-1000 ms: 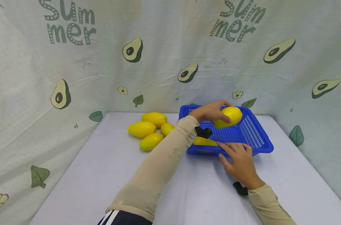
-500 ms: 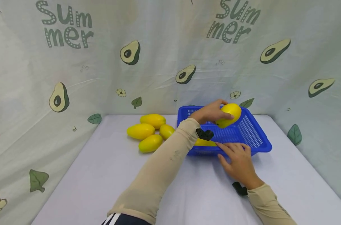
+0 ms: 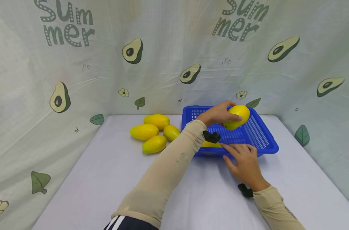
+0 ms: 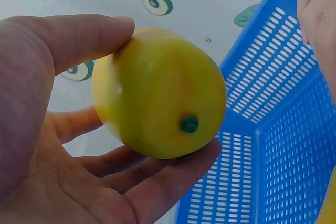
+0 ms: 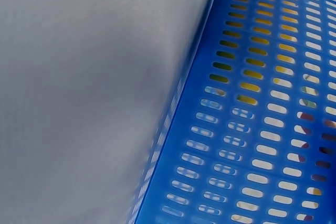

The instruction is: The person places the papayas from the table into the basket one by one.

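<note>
A yellow mango (image 3: 238, 115) with a small green stem end (image 4: 189, 124) is held up over the blue basket by my left hand (image 3: 219, 114). Thumb and fingers go around it from the sides. At the front wall of the basket (image 3: 266, 144), my right hand (image 3: 244, 163) grips the rim, fingers over the edge and thumb on the outside. Another mango (image 3: 211, 144) lies inside along that wall, partly hidden by the left wrist and the rim. In the right wrist view, slotted basket wall (image 5: 236, 145) shows yellow through its holes; the right hand is out of sight there.
Several mangoes (image 3: 144, 132) lie grouped on the white tablecloth (image 3: 105, 179), left of the basket. A printed cloth (image 3: 163, 32) with avocados hangs right behind the table. The left forearm (image 3: 160, 175) crosses the table's middle.
My left hand has lifted the mango slightly and shifted it a little to the right, tipping it more upright. The right hand has kept its place at the basket rim.
</note>
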`<state>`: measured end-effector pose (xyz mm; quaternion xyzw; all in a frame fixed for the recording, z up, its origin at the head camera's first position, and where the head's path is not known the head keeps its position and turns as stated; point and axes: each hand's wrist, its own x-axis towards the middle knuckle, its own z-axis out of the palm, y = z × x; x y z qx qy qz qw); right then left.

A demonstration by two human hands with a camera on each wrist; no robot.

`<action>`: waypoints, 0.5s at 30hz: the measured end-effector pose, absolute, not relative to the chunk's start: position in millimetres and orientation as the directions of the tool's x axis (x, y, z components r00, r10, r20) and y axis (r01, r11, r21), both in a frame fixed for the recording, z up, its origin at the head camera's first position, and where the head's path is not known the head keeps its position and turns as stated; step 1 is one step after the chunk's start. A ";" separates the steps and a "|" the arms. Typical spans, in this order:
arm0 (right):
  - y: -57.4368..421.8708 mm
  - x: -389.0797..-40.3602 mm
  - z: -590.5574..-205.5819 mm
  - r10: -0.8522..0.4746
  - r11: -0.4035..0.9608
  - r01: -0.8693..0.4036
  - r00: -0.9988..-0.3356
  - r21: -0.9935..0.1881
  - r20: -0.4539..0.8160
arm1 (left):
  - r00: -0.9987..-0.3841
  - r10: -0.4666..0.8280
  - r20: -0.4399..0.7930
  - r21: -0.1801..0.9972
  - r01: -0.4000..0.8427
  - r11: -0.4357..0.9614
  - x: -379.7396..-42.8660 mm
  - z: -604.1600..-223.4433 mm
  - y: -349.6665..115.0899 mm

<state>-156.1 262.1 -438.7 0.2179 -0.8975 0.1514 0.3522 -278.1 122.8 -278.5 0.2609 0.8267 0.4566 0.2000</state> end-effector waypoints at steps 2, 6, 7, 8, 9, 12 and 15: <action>262.5 -156.3 -438.6 -0.285 0.859 -0.498 -0.656 -0.118 0.699 | -0.785 0.614 -0.087 0.862 0.250 0.442 -277.9 -278.1 123.4; 263.0 -156.0 -438.8 -0.281 0.862 -0.493 -0.657 -0.117 0.699 | -0.784 0.615 -0.088 0.870 0.241 0.431 -277.3 -279.1 124.5; 263.1 -155.8 -439.0 -0.280 0.863 -0.492 -0.658 -0.117 0.699 | -0.783 0.615 -0.090 0.873 0.235 0.427 -277.3 -279.7 124.5; 263.3 -155.8 -439.3 -0.280 0.863 -0.492 -0.658 -0.117 0.699 | -0.782 0.617 -0.093 0.879 0.227 0.420 -277.4 -280.1 124.2; 263.3 -155.8 -439.6 -0.281 0.864 -0.490 -0.658 -0.115 0.698 | -0.781 0.617 -0.096 0.882 0.220 0.416 -277.5 -280.6 123.8; 263.4 -155.8 -440.0 -0.283 0.866 -0.488 -0.657 -0.109 0.699 | -0.778 0.622 -0.092 0.886 0.221 0.407 -279.0 -281.6 121.5; 263.4 -155.2 -439.8 -0.281 0.864 -0.491 -0.653 -0.110 0.703 | -0.774 0.627 -0.083 0.877 0.242 0.415 -281.2 -281.5 118.6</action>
